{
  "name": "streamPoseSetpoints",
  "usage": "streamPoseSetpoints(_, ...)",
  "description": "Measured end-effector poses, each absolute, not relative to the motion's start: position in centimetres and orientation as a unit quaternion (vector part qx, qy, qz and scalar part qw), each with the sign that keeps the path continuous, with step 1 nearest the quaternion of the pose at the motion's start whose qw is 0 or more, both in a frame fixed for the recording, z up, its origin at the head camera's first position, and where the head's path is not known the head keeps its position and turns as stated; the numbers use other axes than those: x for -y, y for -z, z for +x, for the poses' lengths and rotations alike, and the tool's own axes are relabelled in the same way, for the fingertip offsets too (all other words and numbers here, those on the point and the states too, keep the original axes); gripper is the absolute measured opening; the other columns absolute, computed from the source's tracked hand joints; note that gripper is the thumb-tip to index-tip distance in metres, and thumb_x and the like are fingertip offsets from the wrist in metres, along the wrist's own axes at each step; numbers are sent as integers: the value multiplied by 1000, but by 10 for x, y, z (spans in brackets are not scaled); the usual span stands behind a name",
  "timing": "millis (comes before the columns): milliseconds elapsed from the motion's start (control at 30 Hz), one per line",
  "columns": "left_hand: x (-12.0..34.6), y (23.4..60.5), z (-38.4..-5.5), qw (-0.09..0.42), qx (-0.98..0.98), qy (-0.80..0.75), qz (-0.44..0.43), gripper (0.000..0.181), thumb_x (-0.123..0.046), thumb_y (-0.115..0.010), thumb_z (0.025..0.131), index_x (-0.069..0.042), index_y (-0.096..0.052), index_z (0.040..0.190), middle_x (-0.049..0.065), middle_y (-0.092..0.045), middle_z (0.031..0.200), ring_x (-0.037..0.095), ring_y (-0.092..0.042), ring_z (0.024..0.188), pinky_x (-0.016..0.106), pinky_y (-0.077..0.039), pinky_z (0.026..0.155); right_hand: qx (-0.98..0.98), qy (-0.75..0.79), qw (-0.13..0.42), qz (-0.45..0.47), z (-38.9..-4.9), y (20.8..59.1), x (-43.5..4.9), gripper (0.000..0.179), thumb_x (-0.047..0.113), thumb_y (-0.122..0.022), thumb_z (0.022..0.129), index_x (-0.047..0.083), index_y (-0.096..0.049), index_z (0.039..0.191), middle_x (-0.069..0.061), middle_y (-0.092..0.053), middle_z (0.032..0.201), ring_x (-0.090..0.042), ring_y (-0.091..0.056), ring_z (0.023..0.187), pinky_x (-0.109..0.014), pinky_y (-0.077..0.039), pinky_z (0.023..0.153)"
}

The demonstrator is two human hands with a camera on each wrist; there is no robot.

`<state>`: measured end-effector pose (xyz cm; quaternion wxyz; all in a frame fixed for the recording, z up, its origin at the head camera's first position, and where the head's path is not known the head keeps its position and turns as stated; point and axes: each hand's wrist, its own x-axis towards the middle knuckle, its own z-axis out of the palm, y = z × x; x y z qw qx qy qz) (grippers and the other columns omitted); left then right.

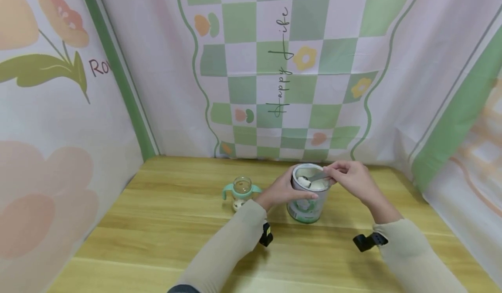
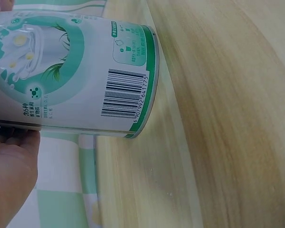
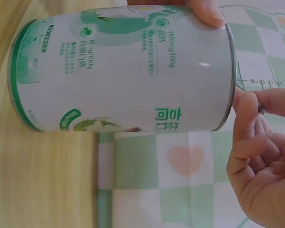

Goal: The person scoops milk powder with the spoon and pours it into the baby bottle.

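A white and green milk powder can [image 1: 307, 208] stands open-topped between the two hands, with pale powder visible inside. My left hand [image 1: 283, 190] grips its upper left side, the thumb lying across the front. The can's printed side and barcode fill much of the left wrist view. At the rim's right, my right hand [image 1: 351, 179] pinches the handle of a grey spoon [image 1: 319, 176]. The spoon's bowl holds a heap of white powder inside the can's mouth. In the right wrist view, thumb and fingers [image 3: 247, 114] meet on the handle end, and the can hides the rest.
Left of the can, a clear baby bottle [image 1: 242, 187] with mint green handles stands on the wooden table [image 1: 176, 223], partly behind the left forearm. A checked green and white curtain [image 1: 272, 88] hangs along the table's back edge. Printed cloth also hangs at both sides.
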<state>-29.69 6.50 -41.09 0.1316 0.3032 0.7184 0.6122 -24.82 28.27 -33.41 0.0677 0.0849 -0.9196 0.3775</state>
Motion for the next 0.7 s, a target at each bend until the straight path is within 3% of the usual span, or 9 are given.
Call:
streamPoseSetpoints(233, -65, 413, -298, 123, -732, -604, 288, 82, -31, -87, 80, -32, -39, 147, -13, -55, 129, 6, -57, 113, 32, -47, 95, 913, -383, 106, 88, -244, 341, -287, 45, 48, -60, 99, 4, -74, 101, -4, -73, 85, -18, -66, 78, -31, -50, 69)
streamPoseSetpoints(400, -65, 413, -299, 122, -723, -608, 305, 80, -28, -87, 81, -31, -40, 147, -12, -56, 129, 7, -57, 113, 31, -47, 96, 907, -372, 165, 109, -242, 349, -285, 34, 38, -63, 100, 6, -73, 96, -3, -72, 80, -15, -65, 71, -27, -51, 58)
streamPoseSetpoints(700, -66, 413, -298, 120, -716, -610, 316, 76, -27, -87, 82, -31, -44, 144, -12, -58, 127, 7, -58, 113, 29, -47, 95, 892, -359, 231, 145, -243, 358, -287, 24, 29, -66, 99, 7, -74, 93, -1, -68, 73, -15, -61, 61, -24, -48, 52)
